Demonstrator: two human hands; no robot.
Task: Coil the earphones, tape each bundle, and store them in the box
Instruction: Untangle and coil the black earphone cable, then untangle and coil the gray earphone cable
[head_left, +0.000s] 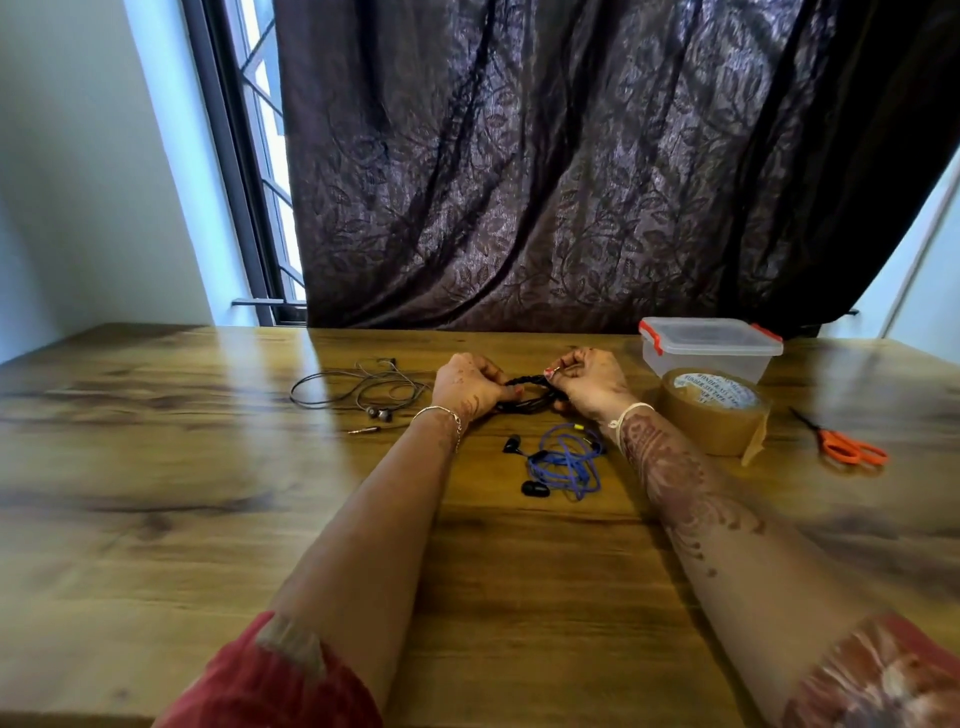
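Both forearms reach forward over the wooden table (208, 519), wrists near each other. The left hand (467, 387) curls its fingers round one end of the black earphones (527, 396), and the right hand (584, 382) pinches the other end, the bundled cord stretched between them just above the tabletop. Three earphone sets show: the black one, grey earphones (363, 389) lying loose to the left, and blue earphones (566, 462) tangled below the hands. One lidded plastic box (709, 345), one brown tape roll (714, 410) and one orange scissors (844, 444) sit to the right.
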